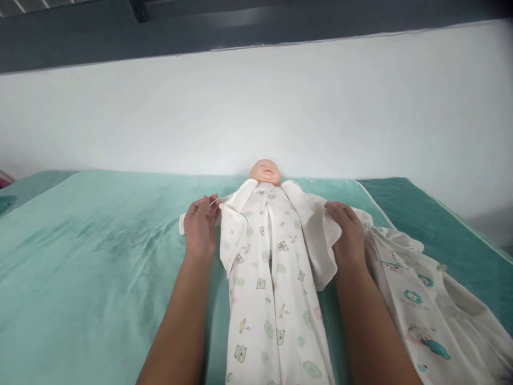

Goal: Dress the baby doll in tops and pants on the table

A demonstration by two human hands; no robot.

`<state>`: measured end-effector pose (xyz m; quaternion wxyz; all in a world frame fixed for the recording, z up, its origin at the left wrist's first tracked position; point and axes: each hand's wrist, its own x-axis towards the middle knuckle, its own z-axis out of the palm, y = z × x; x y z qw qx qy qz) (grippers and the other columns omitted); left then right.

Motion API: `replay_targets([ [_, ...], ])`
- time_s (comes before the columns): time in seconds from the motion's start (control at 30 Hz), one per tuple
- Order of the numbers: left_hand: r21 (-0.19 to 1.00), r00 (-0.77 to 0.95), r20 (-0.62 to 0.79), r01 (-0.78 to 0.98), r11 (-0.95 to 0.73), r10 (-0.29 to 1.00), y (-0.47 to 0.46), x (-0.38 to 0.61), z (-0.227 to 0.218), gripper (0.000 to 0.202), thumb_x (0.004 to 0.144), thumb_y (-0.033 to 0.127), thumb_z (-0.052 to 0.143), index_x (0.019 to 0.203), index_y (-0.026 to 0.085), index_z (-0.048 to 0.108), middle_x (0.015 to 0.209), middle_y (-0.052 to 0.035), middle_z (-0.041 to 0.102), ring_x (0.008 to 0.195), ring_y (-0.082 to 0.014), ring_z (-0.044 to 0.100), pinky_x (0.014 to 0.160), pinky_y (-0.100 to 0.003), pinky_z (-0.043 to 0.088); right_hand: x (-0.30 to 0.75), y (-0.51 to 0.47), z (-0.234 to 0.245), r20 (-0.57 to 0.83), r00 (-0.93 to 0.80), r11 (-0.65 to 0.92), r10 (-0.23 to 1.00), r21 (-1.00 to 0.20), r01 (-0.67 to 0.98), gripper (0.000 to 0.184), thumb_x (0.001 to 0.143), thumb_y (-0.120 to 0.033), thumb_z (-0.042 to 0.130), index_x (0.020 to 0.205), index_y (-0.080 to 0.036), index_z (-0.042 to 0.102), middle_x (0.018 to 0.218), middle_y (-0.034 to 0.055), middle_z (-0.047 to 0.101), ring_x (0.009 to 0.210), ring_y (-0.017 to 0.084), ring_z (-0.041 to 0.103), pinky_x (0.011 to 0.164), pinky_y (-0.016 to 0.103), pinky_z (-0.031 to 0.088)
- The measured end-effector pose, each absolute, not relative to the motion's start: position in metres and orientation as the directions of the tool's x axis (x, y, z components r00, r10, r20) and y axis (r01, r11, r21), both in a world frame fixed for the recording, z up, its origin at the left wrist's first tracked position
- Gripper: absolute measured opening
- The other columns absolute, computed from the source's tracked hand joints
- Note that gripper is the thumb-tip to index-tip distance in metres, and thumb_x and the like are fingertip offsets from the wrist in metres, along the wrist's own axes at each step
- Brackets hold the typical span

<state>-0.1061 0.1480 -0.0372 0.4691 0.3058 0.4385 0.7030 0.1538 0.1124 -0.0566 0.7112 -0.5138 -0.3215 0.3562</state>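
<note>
A baby doll (265,171) lies on its back, head toward the wall. White baby pants (256,299) with green and pink animal prints cover its front from the neck down. Around them a white baby shirt (319,230) hangs open, its two front panels spread to the sides. My left hand (200,227) pinches the shirt near the sleeve on the left, fingers closed at its edge. On the other side, my right hand (348,232) is closed on the shirt by the right panel, its fingertips partly hidden. The doll's arms and legs are covered.
A second white baby garment (425,299) with teal and pink prints lies crumpled beside my right forearm. Beneath everything is a light green sheet (92,278), with a darker green surface (433,219) at the right. A white wall (256,112) stands behind the doll's head.
</note>
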Motion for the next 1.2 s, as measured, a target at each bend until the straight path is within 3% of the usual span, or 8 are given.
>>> replay_targets([
  [0.1, 0.968, -0.407, 0.05, -0.206, -0.145, 0.912, 0.15, -0.103, -0.04, 0.027, 0.077, 0.044, 0.069, 0.086, 0.02, 0.059, 0.111, -0.0056, 0.066, 0.099, -0.018, 0.064, 0.084, -0.03, 0.05, 0.138, 0.115, -0.055, 0.05, 0.473, 0.129, 0.88, -0.982, -0.136, 0.033, 0.069, -0.042, 0.075, 0.092, -0.021, 0.064, 0.098, 0.0017, 0.068, 0.089, 0.018, 0.062, 0.081, 0.033, 0.048],
  [0.23, 0.982, -0.178, 0.087, 0.182, -0.054, 0.98, 0.143, -0.085, -0.035, 0.031, 0.08, 0.042, 0.066, 0.105, 0.024, 0.066, 0.116, -0.005, 0.066, 0.106, -0.021, 0.06, 0.09, -0.032, 0.045, 0.122, 0.114, -0.055, 0.119, 0.351, 0.084, 0.929, -0.99, 0.114, 0.042, 0.075, -0.045, 0.07, 0.11, -0.023, 0.063, 0.119, 0.0048, 0.064, 0.109, 0.021, 0.059, 0.097, 0.038, 0.044],
  [0.33, 0.94, -0.106, 0.115, 0.333, -0.074, 0.988, 0.143, -0.08, -0.032, 0.034, 0.081, 0.042, 0.064, 0.109, 0.023, 0.065, 0.12, -0.0065, 0.063, 0.106, -0.021, 0.058, 0.092, -0.033, 0.043, 0.122, 0.117, -0.057, 0.131, 0.362, 0.041, 0.923, -0.969, 0.245, 0.044, 0.078, -0.048, 0.065, 0.115, -0.023, 0.061, 0.123, 0.0069, 0.062, 0.11, 0.022, 0.057, 0.099, 0.04, 0.042],
  [0.6, 0.884, -0.118, 0.186, 0.453, -0.114, 0.975, 0.161, -0.093, -0.043, 0.021, 0.088, 0.038, 0.052, 0.077, 0.02, 0.054, 0.076, 0.0023, 0.057, 0.076, -0.014, 0.052, 0.076, -0.027, 0.041, 0.126, 0.164, -0.047, 0.203, 0.258, 0.023, 0.944, -0.825, 0.565, 0.034, 0.079, -0.043, 0.058, 0.104, -0.02, 0.062, 0.104, 0.0081, 0.063, 0.088, 0.021, 0.059, 0.083, 0.036, 0.045],
  [0.8, 0.854, -0.304, 0.214, 0.52, -0.026, 0.928, 0.168, -0.125, -0.05, 0.022, 0.089, 0.039, 0.048, 0.076, 0.022, 0.049, 0.073, 0.003, 0.053, 0.069, -0.0136, 0.049, 0.067, -0.026, 0.037, 0.156, 0.181, -0.048, 0.192, 0.279, -0.045, 0.941, -0.746, 0.664, 0.02, 0.08, -0.036, 0.056, 0.089, -0.021, 0.064, 0.09, 0.0043, 0.068, 0.083, 0.019, 0.06, 0.075, 0.03, 0.042],
  [1.0, 0.636, -0.321, 0.234, 0.765, 0.105, 0.918, 0.169, -0.148, -0.05, 0.016, 0.09, 0.036, 0.047, 0.08, 0.024, 0.049, 0.077, -0.0003, 0.062, 0.072, -0.0188, 0.055, 0.062, -0.028, 0.033, 0.213, 0.183, -0.063, 0.165, 0.37, -0.217, 0.914, -0.572, 0.791, 0.019, 0.079, -0.034, 0.056, 0.089, -0.021, 0.067, 0.086, 0.0073, 0.068, 0.078, 0.024, 0.061, 0.07, 0.035, 0.042],
  [1.1, 0.494, -0.348, 0.213, 0.845, 0.207, 0.913, 0.166, -0.147, -0.048, 0.013, 0.09, 0.035, 0.047, 0.083, 0.025, 0.051, 0.085, -0.0024, 0.066, 0.076, -0.0227, 0.057, 0.06, -0.03, 0.032, 0.209, 0.179, -0.065, 0.359, 0.289, -0.084, 0.887, -0.491, 0.867, 0.024, 0.081, -0.031, 0.052, 0.098, -0.021, 0.067, 0.104, 0.0116, 0.066, 0.093, 0.028, 0.061, 0.08, 0.04, 0.046],
  [1.2, 0.407, -0.33, 0.321, 0.894, 0.186, 0.888, 0.163, -0.141, -0.047, 0.01, 0.09, 0.027, 0.047, 0.091, 0.025, 0.057, 0.099, -0.0058, 0.066, 0.088, -0.0259, 0.059, 0.064, -0.033, 0.038, 0.184, 0.174, -0.062, 0.594, 0.105, 0.196, 0.797, -0.42, 0.886, 0.031, 0.086, -0.025, 0.045, 0.109, -0.02, 0.064, 0.119, 0.0134, 0.062, 0.114, 0.029, 0.054, 0.096, 0.043, 0.043],
])
